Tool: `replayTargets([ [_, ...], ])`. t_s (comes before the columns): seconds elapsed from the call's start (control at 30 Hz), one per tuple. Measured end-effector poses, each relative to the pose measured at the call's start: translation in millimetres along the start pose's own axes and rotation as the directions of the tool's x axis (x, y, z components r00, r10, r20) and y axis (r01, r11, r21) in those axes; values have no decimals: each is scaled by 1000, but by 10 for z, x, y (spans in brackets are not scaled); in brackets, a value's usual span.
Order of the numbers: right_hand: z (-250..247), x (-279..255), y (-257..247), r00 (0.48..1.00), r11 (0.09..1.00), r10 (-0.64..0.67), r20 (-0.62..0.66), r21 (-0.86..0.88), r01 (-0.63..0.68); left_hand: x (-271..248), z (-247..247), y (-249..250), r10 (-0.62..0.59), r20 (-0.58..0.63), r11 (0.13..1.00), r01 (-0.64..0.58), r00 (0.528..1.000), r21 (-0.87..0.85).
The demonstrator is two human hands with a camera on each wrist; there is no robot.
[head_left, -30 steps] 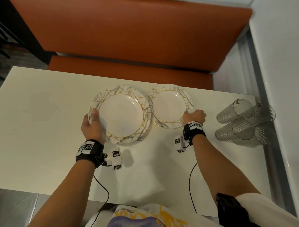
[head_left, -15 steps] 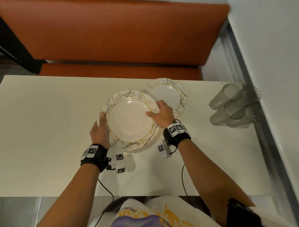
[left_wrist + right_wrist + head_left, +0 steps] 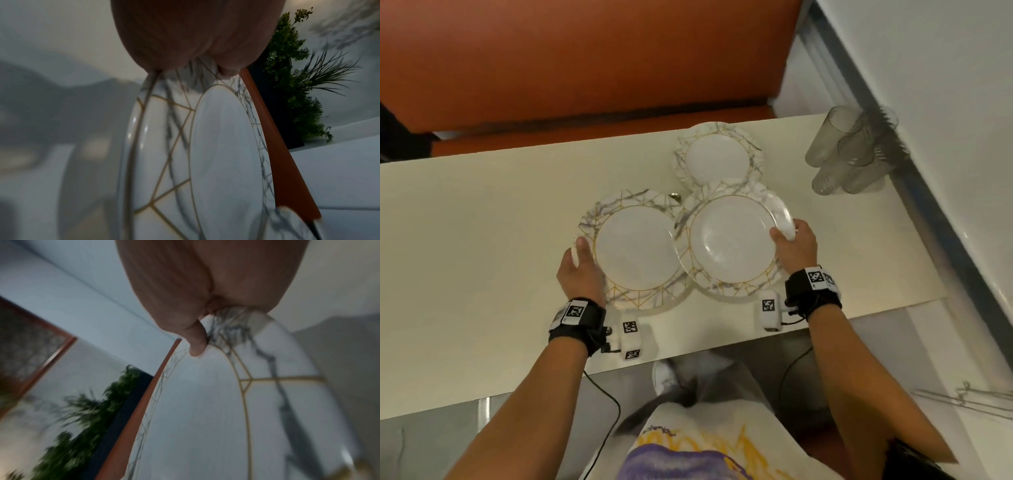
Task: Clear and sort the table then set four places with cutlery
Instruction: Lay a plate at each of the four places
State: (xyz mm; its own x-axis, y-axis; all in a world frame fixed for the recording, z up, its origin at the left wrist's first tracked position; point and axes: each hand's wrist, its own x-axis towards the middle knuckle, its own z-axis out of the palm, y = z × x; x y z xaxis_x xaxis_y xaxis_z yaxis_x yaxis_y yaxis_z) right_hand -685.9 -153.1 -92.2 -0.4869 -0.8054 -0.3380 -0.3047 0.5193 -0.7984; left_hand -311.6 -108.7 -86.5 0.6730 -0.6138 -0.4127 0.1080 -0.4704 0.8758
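Note:
Two large white plates with gold lines and grey marbling are above the cream table. My left hand grips the left plate at its near-left rim; the left wrist view shows this plate close up. My right hand grips the right plate at its right rim, thumb on top; the thumb presses the plate. The right plate overlaps the left plate's edge and the near edge of a smaller matching plate lying behind.
Several clear tumblers lie stacked at the table's far right, against the white wall. An orange bench runs along the far side. A small shiny object shows between the plates. The table's left half is bare.
My right hand has moved to the right holding a large plate off the stack, so two large plates now show side by side. The left hand still holds the other.

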Motion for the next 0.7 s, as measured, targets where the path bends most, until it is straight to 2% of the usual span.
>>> replayTargets([
  [0.1,-164,-148,338,992,995,97,-81,25,-95,-43,-155,-21,51,-25,998,-51,998,23],
  [0.2,-206,-253,624,974,982,190,-127,44,-185,-91,-284,-56,44,-48,998,-42,998,40],
  [0.33,-170,-324,839,953,966,259,-157,60,-253,-98,-421,-150,107,-87,993,-103,990,51],
  [0.47,-149,-332,963,945,961,278,-171,58,-272,-121,-463,-192,82,-92,994,-76,992,73],
  [0.7,-138,-305,1057,968,967,187,-169,-139,-212,-236,-367,-217,77,-42,996,-75,996,52],
])
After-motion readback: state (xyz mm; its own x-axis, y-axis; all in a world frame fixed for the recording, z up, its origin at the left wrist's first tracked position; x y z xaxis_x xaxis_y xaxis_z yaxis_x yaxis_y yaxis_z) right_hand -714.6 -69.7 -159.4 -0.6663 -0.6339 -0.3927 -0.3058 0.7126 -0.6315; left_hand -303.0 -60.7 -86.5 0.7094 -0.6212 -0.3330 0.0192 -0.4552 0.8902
